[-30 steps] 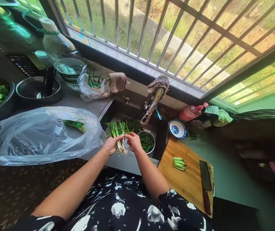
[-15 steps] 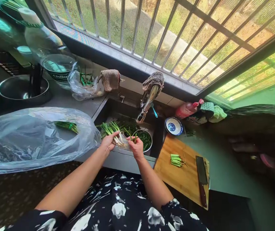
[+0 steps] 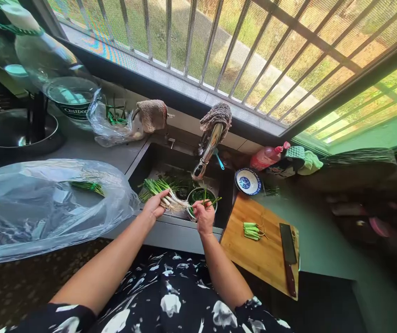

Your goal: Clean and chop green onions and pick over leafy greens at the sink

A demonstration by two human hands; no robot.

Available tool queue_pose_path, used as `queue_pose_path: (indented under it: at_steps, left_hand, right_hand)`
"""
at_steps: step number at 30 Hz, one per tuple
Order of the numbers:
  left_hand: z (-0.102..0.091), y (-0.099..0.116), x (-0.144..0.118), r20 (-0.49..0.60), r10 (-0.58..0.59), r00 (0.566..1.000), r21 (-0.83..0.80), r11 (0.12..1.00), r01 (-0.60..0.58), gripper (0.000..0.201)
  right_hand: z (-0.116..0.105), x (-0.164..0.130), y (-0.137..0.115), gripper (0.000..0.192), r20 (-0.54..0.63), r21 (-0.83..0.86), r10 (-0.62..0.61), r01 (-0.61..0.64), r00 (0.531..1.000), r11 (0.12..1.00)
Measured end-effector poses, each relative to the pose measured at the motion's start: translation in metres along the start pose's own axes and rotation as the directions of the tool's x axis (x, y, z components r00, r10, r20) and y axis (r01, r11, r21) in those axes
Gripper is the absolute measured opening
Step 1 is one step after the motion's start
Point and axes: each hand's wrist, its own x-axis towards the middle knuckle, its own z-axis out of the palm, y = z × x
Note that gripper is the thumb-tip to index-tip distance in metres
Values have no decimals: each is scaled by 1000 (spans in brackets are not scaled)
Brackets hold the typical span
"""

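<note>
Head view: scallions roots rightward

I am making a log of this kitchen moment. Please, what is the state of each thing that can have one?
Left hand: shut on scallion bunch.
Right hand: pinching one scallion stalk.
Faucet: no water visible.
Cleaver: lying flat on cutting board.
Plastic bag: open, lying on counter.

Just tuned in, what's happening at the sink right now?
A person stands at the sink. The left hand grips a bunch of spring onions by the white root end, over the basin. The right hand pinches a thin green strand beside the metal bowl. On the cutting board lie cut green pieces and a cleaver. A clear plastic bag sits on the counter to the left.
</note>
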Motion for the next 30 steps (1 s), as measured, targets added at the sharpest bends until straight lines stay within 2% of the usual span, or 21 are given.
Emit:
queue_pose_path:
  at_steps: [4,7,10,14,17,19,23,27,30]
  left_hand:
    - [-2,4,-5,118,12,993,17,1000,-14,9]
    - [-2,7,-8,149,20,989,57,998,-29,8]
    - [-2,10,-7,120,30,992,34,999,-34,11]
    - [-2,15,-1,-27,57,998,-55,997,-58,18]
    - [-1,16,1,-71,108,992,-15,994,-109,13]
    - [-1,15,2,-15,142,990,62,988,-141,9]
    - [1,9,1,121,233,965,164,954,-250,30]
    - [1,7,-2,195,305,932,237,907,-347,42]
    - [-1,7,-5,248,283,926,277,896,-348,45]
  right_hand:
    - [2,4,0,22,-12,-51,7,-8,1000,999]
    - [5,6,0,29,60,-58,66,-63,996,996]
    - [4,6,0,34,79,33,134,-136,988,990]
    - [-11,10,2,40,-91,138,128,-115,988,984]
    - [-25,20,5,40,-148,94,122,-108,982,990]
    - [-28,28,9,40,-129,14,157,-157,979,988]
    - [-15,40,19,39,-20,-161,257,-257,966,953]
    - [5,44,29,31,132,-308,260,-210,956,928]
    - [16,45,34,27,199,-354,246,-164,949,921]
